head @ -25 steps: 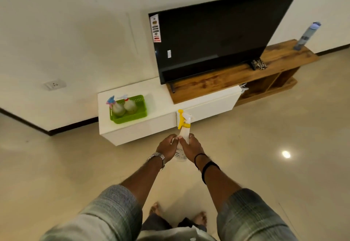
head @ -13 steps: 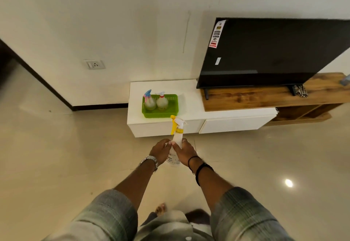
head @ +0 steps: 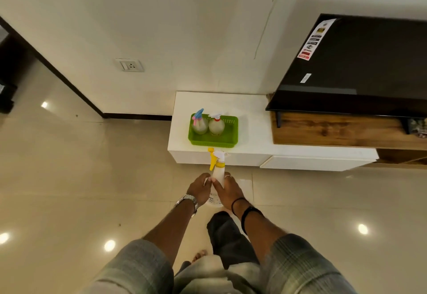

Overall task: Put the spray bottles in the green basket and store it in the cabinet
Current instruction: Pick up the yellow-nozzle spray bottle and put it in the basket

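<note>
Yellow-triggered spray bottle stands upright between both hands: left hand and right hand are clamped around its body, over the tiled floor. At twelve o'clock from them, the green basket sits on the white desk, holding a blue-topped bottle and a red-collared bottle side by side.

Sticker strip on the television's upper left corner: printed logos and a red band, too small to read. Small white label lower on the screen: illegible. Spray bottle bears dark print near its base, unreadable.
</note>
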